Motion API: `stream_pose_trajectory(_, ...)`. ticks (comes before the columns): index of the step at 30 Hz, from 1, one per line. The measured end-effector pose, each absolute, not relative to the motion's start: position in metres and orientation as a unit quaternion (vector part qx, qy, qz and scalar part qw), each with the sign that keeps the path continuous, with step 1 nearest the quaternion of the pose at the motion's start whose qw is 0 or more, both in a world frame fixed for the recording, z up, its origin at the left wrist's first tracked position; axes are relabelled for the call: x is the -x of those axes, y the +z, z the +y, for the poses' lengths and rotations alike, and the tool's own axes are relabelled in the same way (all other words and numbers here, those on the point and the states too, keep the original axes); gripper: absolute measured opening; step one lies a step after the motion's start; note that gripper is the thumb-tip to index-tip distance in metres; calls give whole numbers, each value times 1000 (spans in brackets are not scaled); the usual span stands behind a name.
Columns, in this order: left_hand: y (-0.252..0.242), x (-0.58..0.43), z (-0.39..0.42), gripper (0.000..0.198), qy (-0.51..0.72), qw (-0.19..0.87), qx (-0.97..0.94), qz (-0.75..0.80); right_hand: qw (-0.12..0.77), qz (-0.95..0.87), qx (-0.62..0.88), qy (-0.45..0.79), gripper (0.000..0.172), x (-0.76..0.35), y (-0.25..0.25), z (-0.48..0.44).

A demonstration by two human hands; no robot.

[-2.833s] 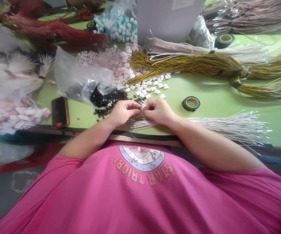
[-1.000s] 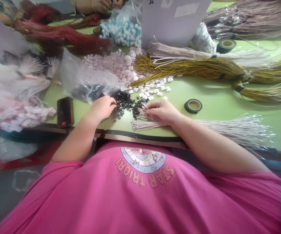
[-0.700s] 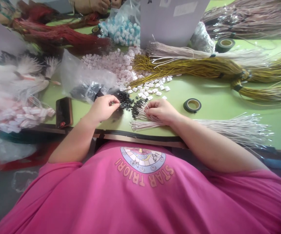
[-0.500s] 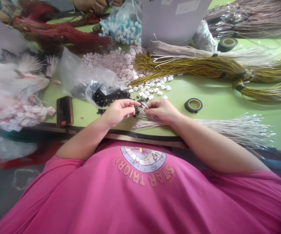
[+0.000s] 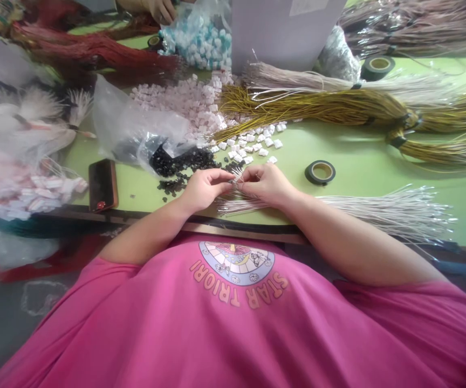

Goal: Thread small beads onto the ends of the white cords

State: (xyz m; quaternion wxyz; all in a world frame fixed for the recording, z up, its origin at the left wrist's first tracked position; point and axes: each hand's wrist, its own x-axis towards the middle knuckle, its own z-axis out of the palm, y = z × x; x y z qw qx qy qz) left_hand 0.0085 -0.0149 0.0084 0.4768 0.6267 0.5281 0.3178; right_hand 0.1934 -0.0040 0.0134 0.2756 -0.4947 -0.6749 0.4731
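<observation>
My left hand (image 5: pixel 205 187) and my right hand (image 5: pixel 266 183) meet at the table's near edge, fingertips almost touching. The right hand pinches the fanned ends of a bundle of thin white wires (image 5: pixel 378 210) that trails off to the right under my forearm. My left hand is closed in a pinch at those wire ends; what it holds is too small to name. Just beyond my left hand lies a pile of small black connectors (image 5: pixel 184 161) spilling from a clear plastic bag (image 5: pixel 136 129). Small white connectors (image 5: pixel 253 145) are scattered just past my fingers.
A roll of dark tape (image 5: pixel 320 172) lies right of my hands, and a phone (image 5: pixel 102 184) left. Yellow wire bundles (image 5: pixel 338 108), pink connectors (image 5: pixel 184 99), red wires (image 5: pixel 95 54), a bag of blue-white parts (image 5: pixel 200 37) and a grey box (image 5: pixel 281 27) fill the green table (image 5: pixel 358 156). Another person's hand (image 5: pixel 158 8) shows at the far edge.
My left hand went out to the black connector pile, pinched there, and came back to the wire ends held by my right hand, which stayed in place.
</observation>
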Motion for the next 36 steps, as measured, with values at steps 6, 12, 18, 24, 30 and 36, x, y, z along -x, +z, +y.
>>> stream_pose_trajectory(6, 3, -9, -13, 22, 327, 432, -667, 511, 281, -699, 496, 432, 13, -192, 10, -5)
stream_pose_trajectory(12, -1, -10, -13, 14, 343, 355, -729, 473, 282, -709, 495, 414, 14, -191, 8, -6)
stream_pose_trajectory(18, -2, -8, -12, 12, 339, 272, -801, 411, 261, -713, 495, 424, 17, -192, 12, -6)
stream_pose_trajectory(24, -6, -9, -12, 10, 354, 242, -805, 411, 212, -711, 493, 454, 17, -194, 18, -4)
stream_pose_trajectory(30, -6, -10, -12, 8, 335, 233, -827, 386, 208, -728, 487, 436, 16, -193, 13, -3)
stream_pose_trajectory(36, -11, -9, -13, 11, 328, 185, -846, 377, 192, -721, 488, 452, 19, -194, 12, -2)
